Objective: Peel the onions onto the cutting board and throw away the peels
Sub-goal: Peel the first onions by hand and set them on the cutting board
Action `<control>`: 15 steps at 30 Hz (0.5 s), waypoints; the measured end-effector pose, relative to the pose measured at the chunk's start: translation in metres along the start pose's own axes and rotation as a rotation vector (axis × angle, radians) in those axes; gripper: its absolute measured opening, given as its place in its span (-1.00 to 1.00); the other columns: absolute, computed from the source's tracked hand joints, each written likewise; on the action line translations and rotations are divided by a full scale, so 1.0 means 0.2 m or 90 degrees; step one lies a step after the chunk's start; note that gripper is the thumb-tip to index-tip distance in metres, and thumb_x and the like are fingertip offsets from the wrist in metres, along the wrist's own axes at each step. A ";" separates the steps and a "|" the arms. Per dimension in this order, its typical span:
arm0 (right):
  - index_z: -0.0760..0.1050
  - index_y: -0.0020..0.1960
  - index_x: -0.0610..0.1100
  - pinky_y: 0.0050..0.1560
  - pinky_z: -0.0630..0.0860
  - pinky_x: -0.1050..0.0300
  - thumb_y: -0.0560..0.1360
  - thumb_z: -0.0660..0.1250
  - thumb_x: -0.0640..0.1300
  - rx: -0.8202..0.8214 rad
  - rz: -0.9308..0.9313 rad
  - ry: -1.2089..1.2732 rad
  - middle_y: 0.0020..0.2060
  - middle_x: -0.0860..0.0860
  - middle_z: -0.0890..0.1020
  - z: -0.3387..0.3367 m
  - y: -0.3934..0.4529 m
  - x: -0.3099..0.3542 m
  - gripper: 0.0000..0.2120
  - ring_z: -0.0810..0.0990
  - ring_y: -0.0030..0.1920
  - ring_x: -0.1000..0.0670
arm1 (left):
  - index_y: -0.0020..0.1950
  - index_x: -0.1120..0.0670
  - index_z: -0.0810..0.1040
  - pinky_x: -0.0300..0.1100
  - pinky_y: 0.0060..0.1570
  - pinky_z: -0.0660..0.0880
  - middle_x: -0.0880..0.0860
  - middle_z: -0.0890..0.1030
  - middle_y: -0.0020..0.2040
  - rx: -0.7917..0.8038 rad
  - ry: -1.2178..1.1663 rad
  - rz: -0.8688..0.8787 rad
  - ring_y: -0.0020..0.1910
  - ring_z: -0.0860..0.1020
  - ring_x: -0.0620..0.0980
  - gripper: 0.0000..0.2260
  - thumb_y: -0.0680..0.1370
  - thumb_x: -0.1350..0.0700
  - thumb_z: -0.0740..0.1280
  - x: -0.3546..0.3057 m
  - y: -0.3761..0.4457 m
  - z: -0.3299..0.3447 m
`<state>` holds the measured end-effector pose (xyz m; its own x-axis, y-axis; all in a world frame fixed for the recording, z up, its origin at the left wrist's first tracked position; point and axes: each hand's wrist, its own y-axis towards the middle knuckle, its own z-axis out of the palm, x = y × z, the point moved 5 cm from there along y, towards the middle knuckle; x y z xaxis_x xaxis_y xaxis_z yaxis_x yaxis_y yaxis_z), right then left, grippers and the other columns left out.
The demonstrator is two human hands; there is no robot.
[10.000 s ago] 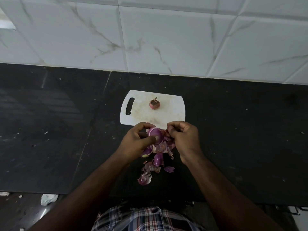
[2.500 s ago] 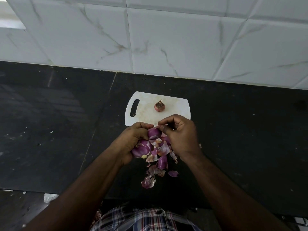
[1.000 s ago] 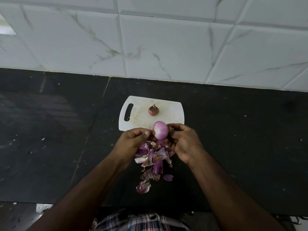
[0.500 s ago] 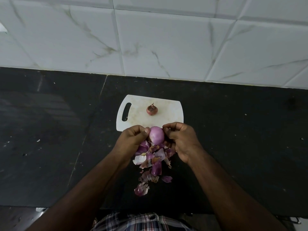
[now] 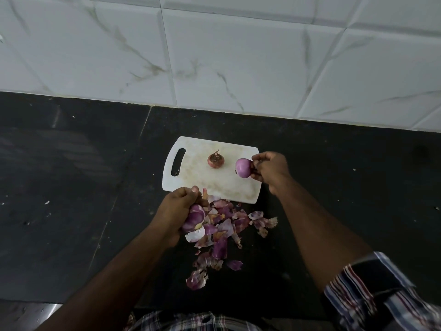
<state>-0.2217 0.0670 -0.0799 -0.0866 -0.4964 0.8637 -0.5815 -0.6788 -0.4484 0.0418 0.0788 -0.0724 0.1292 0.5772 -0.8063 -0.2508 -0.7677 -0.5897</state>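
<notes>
Right grip (image 5: 268,168) closed on smooth peeled purple onion (image 5: 243,168), 3 o'clock of unpeeled brown-red onion (image 5: 215,160) on white plastic cutting board (image 5: 191,173); left grip (image 5: 177,211) clutching purple papery peels (image 5: 194,218).

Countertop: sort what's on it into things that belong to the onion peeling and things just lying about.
Part of the job:
- peeled onion, held by the right hand over the cutting board
- unpeeled onion on the board
- peels heaped on the counter; the left hand grips some

Just lying about:
- small white specks on the dark countertop
- tiled wall
</notes>
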 end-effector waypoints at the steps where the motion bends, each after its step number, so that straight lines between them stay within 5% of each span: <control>1: 0.56 0.02 -0.21 -0.16 0.65 0.07 0.61 0.23 -0.36 0.009 -0.001 -0.016 -0.22 -0.10 0.63 0.02 0.03 0.01 -0.85 0.63 -0.29 0.03 | 0.09 0.24 0.59 -0.03 -0.09 0.55 0.13 0.70 -0.16 0.003 -0.019 0.002 -0.14 0.63 0.12 -0.72 0.70 0.05 0.21 0.00 0.01 -0.01; 5: 0.58 0.01 -0.17 -0.26 0.62 0.15 0.61 0.21 -0.35 0.025 -0.032 -0.098 -0.20 -0.10 0.65 0.05 0.14 0.08 -0.81 0.62 -0.30 0.03 | 0.13 0.14 0.64 -0.04 -0.09 0.58 0.13 0.73 0.00 0.014 -0.060 -0.052 -0.04 0.68 0.09 -0.66 0.69 -0.06 0.18 0.04 0.02 -0.06; 8: 0.57 0.03 -0.20 -0.38 0.51 0.22 0.59 0.21 -0.37 0.046 -0.036 -0.156 -0.25 -0.12 0.64 0.06 0.21 0.10 -0.81 0.52 -0.39 0.04 | 0.23 0.13 0.59 0.00 -0.07 0.60 0.17 0.68 0.15 0.079 -0.165 -0.096 0.06 0.64 0.15 -0.72 0.58 0.03 0.35 0.04 -0.01 -0.04; 11: 0.64 -0.10 -0.12 -0.15 0.65 0.03 0.51 0.39 -0.27 0.006 -0.089 -0.292 -0.17 -0.10 0.69 0.05 0.29 0.10 -0.91 0.59 -0.28 -0.02 | 0.32 0.18 0.50 0.13 0.17 0.57 0.26 0.59 0.28 0.121 -0.245 -0.098 0.24 0.59 0.27 -0.53 0.41 0.30 0.42 0.04 -0.01 -0.05; 15: 0.66 0.10 -0.09 0.10 0.56 0.07 0.46 0.48 -0.11 -0.020 -0.189 -0.431 0.01 -0.05 0.69 0.02 0.23 0.11 -0.78 0.64 0.01 -0.05 | 0.37 0.25 0.43 0.08 0.14 0.61 0.32 0.56 0.30 0.172 -0.291 -0.072 0.22 0.60 0.33 -0.52 0.47 0.49 0.31 0.02 -0.02 -0.07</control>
<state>-0.2472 0.0227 -0.0830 0.5901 -0.5264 0.6121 -0.5262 -0.8258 -0.2029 0.0569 0.0803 -0.0739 -0.2456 0.7604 -0.6012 -0.5047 -0.6298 -0.5904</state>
